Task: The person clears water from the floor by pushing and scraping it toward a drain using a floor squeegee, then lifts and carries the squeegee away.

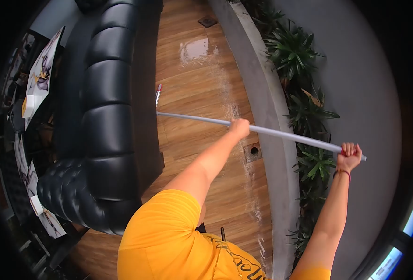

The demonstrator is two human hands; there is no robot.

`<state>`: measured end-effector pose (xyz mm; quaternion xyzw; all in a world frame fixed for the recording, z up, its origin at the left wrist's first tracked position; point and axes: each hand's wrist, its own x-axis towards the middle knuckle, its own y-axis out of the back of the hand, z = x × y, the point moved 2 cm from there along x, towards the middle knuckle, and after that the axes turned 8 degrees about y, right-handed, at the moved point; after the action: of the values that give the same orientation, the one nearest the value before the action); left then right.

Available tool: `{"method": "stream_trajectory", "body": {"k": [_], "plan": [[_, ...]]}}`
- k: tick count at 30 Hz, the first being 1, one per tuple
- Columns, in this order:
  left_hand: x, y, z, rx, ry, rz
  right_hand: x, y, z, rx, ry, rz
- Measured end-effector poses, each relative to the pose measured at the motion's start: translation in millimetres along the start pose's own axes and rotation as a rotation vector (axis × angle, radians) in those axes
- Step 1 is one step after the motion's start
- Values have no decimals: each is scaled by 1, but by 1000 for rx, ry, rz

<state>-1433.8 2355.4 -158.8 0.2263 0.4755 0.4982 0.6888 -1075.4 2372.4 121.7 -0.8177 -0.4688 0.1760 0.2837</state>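
Note:
A long grey pole (pixel 290 136) runs slantwise across the view, and both my hands are closed around it. My left hand (pixel 239 128) grips it near the middle, above the wet wood-look floor (pixel 192 135). Close to the pole's near end, my right hand (pixel 349 157) is wrapped round it, with a bit of red showing at the fingers. The far end passes out of sight at the base of the black sofa (pixel 108 84). Just beyond it, a small red-and-white piece (pixel 158 93) sticks out from the sofa's edge.
A curved grey concrete planter edge (pixel 274 163) with leafy green plants (pixel 292 49) borders the floor on the right, before a grey wall (pixel 360 93). A floor drain (pixel 253 151) lies below my left hand; water shines further off. Marble-patterned tables (pixel 43 70) stand left.

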Motion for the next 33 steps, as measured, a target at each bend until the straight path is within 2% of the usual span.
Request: {"method": "stream_trajectory", "body": {"k": [3,5,7,9,13,15,17,18,20,21,22,23,24,26,27,30,33], "plan": [[-33,-32,67,-57,-138,-58,-24,55,-83,-82,68,96],[-56,-38,120,-91,-269,-105,-40,72,-154,-142,159,48],[-58,-20,150,-115,-347,-148,-55,66,-209,-160,245,-40],[-62,2,168,-185,-441,-194,-72,23,-226,-182,333,-131],[-20,88,150,-62,-486,-82,-72,-16,-199,-84,415,-233],[21,132,119,118,-430,-34,-75,-26,-143,-31,457,-179],[76,156,58,86,-361,164,-94,-53,-50,-37,506,-35],[106,159,18,39,-420,385,-106,-66,-4,107,312,109],[131,171,-47,112,-223,470,-135,-80,97,-37,152,87],[151,161,-81,79,-103,475,-149,-81,144,-29,20,80],[159,159,-106,100,55,367,-162,-75,189,18,-59,65],[163,159,-124,92,129,273,-181,-80,214,0,-145,111],[175,151,-131,96,119,271,-190,-79,233,-15,-227,153],[182,117,-148,296,252,90,-197,-47,239,-44,-230,194],[176,96,-136,306,234,42,-202,-28,236,-73,-237,230],[142,30,-80,334,-7,48,-197,40,168,-181,-226,292],[81,3,11,209,-229,20,-210,77,58,-309,-128,354]]}}
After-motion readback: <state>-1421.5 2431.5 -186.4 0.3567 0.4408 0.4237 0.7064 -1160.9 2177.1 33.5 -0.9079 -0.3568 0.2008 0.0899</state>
